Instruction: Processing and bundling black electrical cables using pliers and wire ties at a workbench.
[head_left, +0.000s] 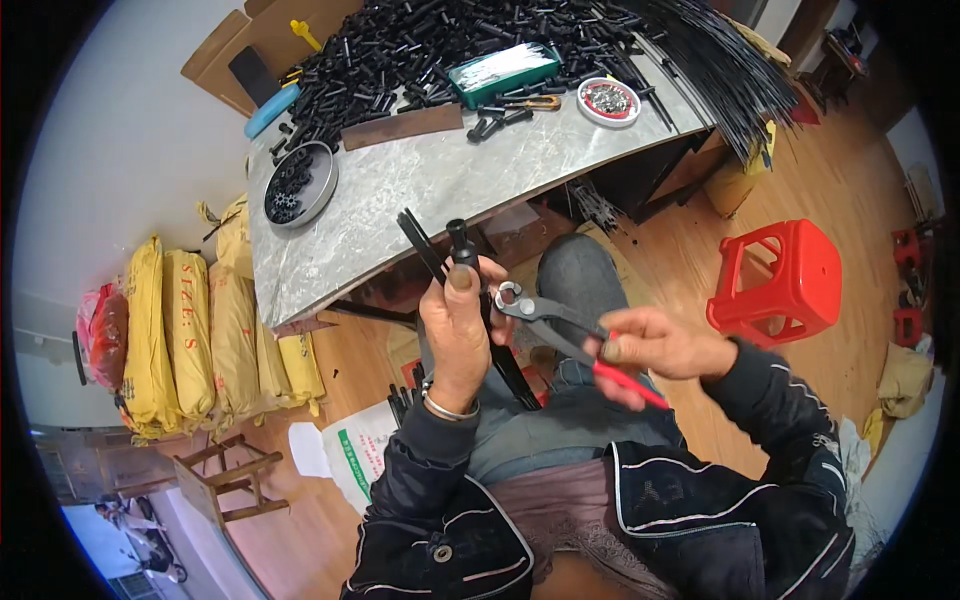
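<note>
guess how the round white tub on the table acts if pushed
The tub would probably slide rather than roll, sitting flat on the smooth-looking table. Its loose silver bits might spill if tipped, since its top looks open.

"How is the room laid out?"

"A pale wall (130,160) rises at left; a grey marble-patterned table (420,175) stands on a wood-plank floor (860,180)."

"Other furniture?"

"A red plastic stool (805,280) at right, a low wooden frame (250,472) at lower left, near bluish light around a scooter (160,547)."
</note>
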